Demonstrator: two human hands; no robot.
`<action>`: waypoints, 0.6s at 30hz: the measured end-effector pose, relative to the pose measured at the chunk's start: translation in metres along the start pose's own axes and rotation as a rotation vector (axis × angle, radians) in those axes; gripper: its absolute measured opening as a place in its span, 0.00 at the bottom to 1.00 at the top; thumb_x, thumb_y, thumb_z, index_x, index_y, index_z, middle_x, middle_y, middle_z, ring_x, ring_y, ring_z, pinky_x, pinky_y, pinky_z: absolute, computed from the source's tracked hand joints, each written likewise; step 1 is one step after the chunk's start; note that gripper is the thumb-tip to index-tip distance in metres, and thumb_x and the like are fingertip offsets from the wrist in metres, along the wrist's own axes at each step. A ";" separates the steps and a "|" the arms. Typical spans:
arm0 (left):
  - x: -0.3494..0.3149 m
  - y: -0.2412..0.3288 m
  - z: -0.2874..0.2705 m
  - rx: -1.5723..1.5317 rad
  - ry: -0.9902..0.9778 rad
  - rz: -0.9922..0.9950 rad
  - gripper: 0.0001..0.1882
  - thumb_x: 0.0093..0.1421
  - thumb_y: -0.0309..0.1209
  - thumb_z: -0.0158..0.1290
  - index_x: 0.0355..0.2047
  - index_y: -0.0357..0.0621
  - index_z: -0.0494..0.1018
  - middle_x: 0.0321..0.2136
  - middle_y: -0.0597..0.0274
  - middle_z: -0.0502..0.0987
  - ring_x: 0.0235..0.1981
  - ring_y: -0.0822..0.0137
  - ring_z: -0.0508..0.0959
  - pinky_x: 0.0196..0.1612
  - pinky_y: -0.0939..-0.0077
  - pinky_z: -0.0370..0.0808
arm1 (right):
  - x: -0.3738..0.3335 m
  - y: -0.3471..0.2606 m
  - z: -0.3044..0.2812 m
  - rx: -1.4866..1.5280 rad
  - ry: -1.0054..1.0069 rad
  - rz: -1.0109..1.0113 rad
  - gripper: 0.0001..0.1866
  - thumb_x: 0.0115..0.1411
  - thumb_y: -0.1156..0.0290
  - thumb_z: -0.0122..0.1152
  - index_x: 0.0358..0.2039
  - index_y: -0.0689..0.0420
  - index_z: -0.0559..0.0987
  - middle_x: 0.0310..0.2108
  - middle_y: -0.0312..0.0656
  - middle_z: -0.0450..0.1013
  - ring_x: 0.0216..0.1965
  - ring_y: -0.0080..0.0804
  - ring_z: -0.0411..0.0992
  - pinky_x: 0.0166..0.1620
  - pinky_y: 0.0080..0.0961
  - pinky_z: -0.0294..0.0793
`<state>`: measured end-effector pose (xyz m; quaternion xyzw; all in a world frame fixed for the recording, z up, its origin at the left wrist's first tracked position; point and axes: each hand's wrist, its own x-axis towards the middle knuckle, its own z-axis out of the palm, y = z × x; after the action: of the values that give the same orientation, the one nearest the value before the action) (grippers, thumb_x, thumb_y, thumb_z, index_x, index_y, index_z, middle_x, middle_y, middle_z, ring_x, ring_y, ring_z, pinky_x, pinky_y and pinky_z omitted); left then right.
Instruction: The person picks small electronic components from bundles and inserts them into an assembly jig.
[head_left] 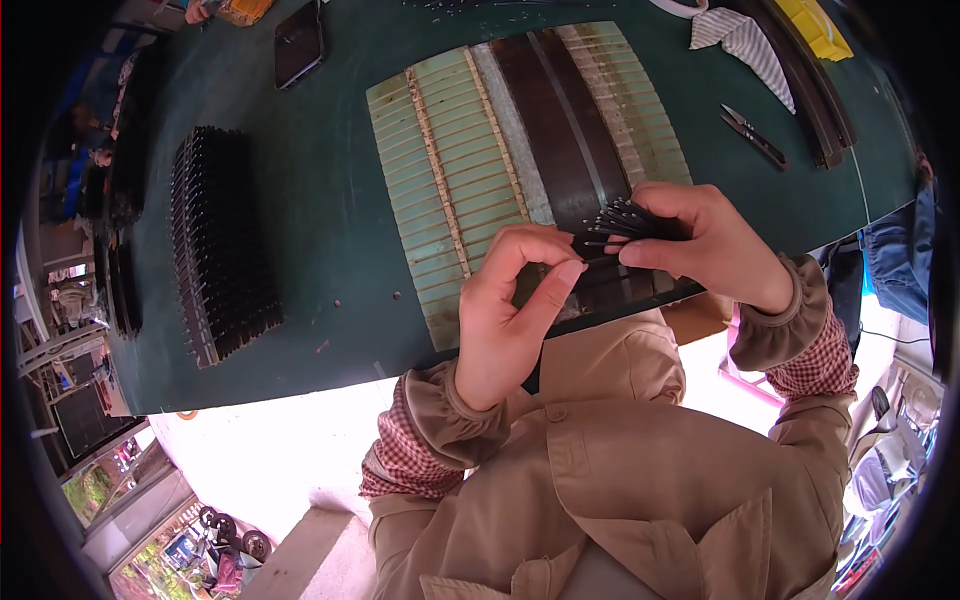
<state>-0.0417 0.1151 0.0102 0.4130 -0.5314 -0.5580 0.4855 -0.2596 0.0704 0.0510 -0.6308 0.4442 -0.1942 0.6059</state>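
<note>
My right hand is closed around a bundle of thin black sticks with small pale tips, which fan out toward my left hand. Close beside those tips, my left hand has its thumb and forefinger pinched together; whatever lies between them is too small to make out. Both hands are over the near edge of a pale green grooved board, crossed by light strips and a wide dark brown band. The board lies on a dark green table.
To the left lies a block of many black sticks in rows. A phone rests at the back. Small snips, a striped cloth, long dark strips and a yellow tray occupy the right side.
</note>
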 end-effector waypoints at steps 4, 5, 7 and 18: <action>-0.008 0.000 -0.014 0.301 -0.055 0.181 0.06 0.58 0.15 0.52 0.36 0.36 0.72 0.39 0.54 0.76 0.49 0.57 0.73 0.55 0.64 0.67 | -0.003 0.012 0.000 0.082 0.126 -0.011 0.07 0.56 0.79 0.65 0.35 0.65 0.79 0.29 0.33 0.73 0.28 0.15 0.67 0.31 0.17 0.67; -0.010 0.003 -0.015 0.436 -0.026 0.222 0.07 0.57 0.15 0.52 0.36 0.35 0.73 0.41 0.54 0.76 0.50 0.55 0.73 0.55 0.63 0.67 | -0.002 0.015 0.001 0.018 0.140 -0.052 0.08 0.55 0.78 0.65 0.35 0.65 0.78 0.27 0.37 0.73 0.27 0.17 0.68 0.30 0.19 0.67; -0.012 0.009 -0.017 0.707 0.028 0.308 0.08 0.56 0.15 0.53 0.36 0.35 0.74 0.44 0.52 0.76 0.53 0.51 0.72 0.56 0.61 0.67 | 0.000 0.020 0.002 -0.111 0.169 -0.135 0.10 0.54 0.75 0.66 0.35 0.66 0.78 0.24 0.44 0.74 0.24 0.22 0.68 0.28 0.25 0.67; -0.024 0.006 -0.022 0.794 -0.049 0.335 0.09 0.54 0.16 0.53 0.37 0.34 0.75 0.47 0.49 0.75 0.55 0.47 0.71 0.59 0.55 0.65 | 0.003 0.014 0.004 -0.322 0.190 -0.140 0.11 0.52 0.76 0.66 0.35 0.65 0.77 0.24 0.48 0.71 0.23 0.39 0.68 0.29 0.29 0.68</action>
<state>-0.0155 0.1344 0.0134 0.4624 -0.7759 -0.2336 0.3600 -0.2597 0.0722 0.0365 -0.7278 0.4796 -0.2211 0.4375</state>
